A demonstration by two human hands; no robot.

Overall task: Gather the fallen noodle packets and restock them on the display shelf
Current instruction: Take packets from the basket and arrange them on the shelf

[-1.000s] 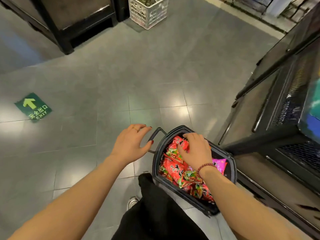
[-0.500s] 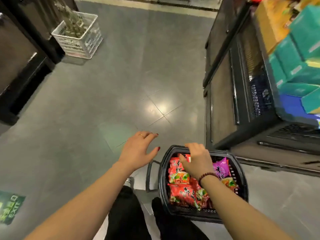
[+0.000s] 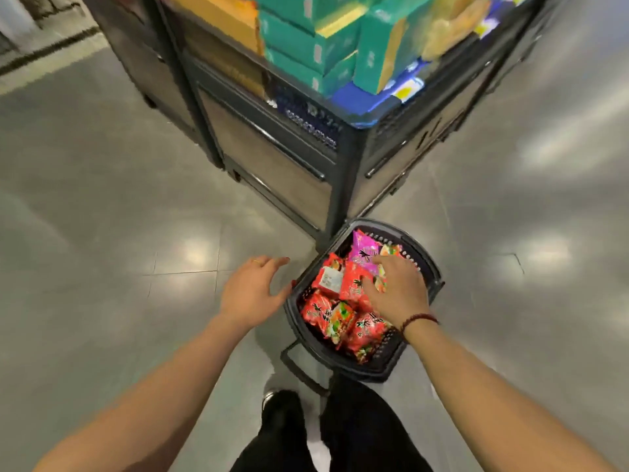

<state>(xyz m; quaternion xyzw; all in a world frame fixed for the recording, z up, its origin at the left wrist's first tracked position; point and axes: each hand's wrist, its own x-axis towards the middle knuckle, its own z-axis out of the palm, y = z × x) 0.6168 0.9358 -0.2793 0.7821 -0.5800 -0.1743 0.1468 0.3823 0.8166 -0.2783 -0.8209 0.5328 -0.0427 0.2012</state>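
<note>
Noodle packets (image 3: 335, 315), mostly red with one pink packet (image 3: 362, 250) at the far end, lie heaped in a dark plastic basket (image 3: 401, 233) on the grey tiled floor (image 3: 102, 233). The right grip (image 3: 398, 291), a bead bracelet (image 3: 420, 320) at its wrist, rests on the pile with its fingers spread and loosely bent, closed around nothing that can be made out. The left grip (image 3: 252, 291) hovers just beside the basket's near-left rim, palm down, fingers relaxed, holding nothing. The basket's handle (image 3: 292, 364) hangs toward the person's black-trousered legs (image 3: 357, 430). Just behind the basket rises the corner of a dark display shelf (image 3: 272, 158), its top crowded with teal boxes (image 3: 296, 39).
</note>
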